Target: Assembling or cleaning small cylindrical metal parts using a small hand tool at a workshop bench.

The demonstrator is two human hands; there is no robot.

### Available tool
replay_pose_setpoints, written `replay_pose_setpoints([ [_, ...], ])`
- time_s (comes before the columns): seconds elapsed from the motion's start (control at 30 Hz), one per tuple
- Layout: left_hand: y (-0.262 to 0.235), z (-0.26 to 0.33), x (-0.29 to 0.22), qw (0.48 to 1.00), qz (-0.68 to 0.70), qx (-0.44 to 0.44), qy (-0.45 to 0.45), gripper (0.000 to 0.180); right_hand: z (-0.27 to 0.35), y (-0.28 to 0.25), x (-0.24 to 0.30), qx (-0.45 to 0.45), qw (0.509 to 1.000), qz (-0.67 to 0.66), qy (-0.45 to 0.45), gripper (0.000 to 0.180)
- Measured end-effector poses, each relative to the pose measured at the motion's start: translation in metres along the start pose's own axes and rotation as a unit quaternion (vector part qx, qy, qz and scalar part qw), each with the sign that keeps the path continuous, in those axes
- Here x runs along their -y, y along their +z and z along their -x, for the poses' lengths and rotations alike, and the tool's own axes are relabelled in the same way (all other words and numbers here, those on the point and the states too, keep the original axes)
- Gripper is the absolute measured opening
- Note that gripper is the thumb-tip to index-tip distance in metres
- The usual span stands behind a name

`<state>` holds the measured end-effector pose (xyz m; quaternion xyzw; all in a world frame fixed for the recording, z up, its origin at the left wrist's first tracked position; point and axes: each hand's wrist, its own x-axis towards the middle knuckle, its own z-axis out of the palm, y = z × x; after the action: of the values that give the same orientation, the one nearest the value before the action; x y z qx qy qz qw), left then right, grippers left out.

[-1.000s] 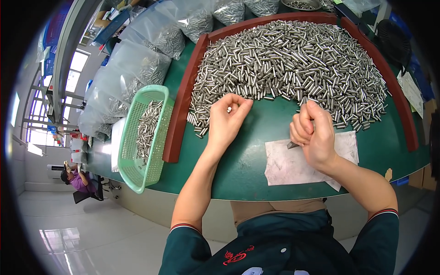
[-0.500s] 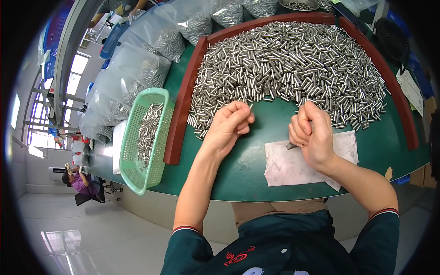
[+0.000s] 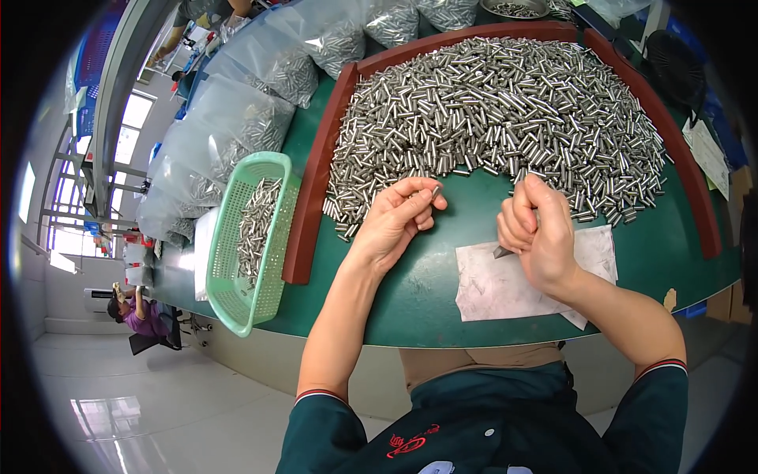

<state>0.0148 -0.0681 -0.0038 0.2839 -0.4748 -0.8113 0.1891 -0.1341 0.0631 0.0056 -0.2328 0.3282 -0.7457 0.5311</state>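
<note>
A large heap of short shiny metal pins (image 3: 489, 103) covers the far part of the green table (image 3: 410, 304). At the heap's near edge, my left hand (image 3: 395, 220) pinches one metal pin (image 3: 436, 192) between thumb and forefinger, the other fingers loosely curled. My right hand (image 3: 541, 233) is closed in a fist above a smudged white cloth (image 3: 493, 288). From the little-finger side of that fist sticks out the dark grey, angled end of a tool (image 3: 501, 252); the rest is hidden in the palm, so its kind cannot be told.
Dark red rails (image 3: 312, 213) border the heap. On the left stands a green plastic basket (image 3: 272, 304) with some pins inside. Bulging clear bags of pins (image 3: 257, 126) line the table's far left. A metal bowl (image 3: 517, 8) sits at the back. A person in purple (image 3: 146, 316) sits far left.
My left hand has turned slightly and its fingers have shifted, so the pin shows more plainly at the fingertips. My right hand has stayed in place.
</note>
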Motion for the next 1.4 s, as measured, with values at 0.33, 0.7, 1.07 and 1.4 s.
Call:
replay_pose_setpoints([
  [0.33, 0.015, 0.012, 0.002, 0.996, -0.066, 0.053, -0.036, 0.013, 0.001, -0.002, -0.001, -0.004, 1.000, -0.004, 0.005, 0.041],
  [0.7, 0.052, 0.032, 0.021, 0.803, -0.573, 0.059, 0.155, 0.011, 0.000, -0.001, 0.001, -0.008, 1.000, 0.000, 0.011, 0.041],
  [1.07, 0.047, 0.033, 0.026, 0.802, -0.577, 0.031, 0.150, 0.010, 0.005, -0.001, -0.004, -0.020, 1.000, -0.024, 0.003, 0.040],
  [1.4, 0.050, 0.033, 0.026, 0.806, -0.575, 0.020, 0.140, 0.009, 0.007, -0.001, -0.004, -0.008, 1.000, -0.013, -0.002, 0.041],
])
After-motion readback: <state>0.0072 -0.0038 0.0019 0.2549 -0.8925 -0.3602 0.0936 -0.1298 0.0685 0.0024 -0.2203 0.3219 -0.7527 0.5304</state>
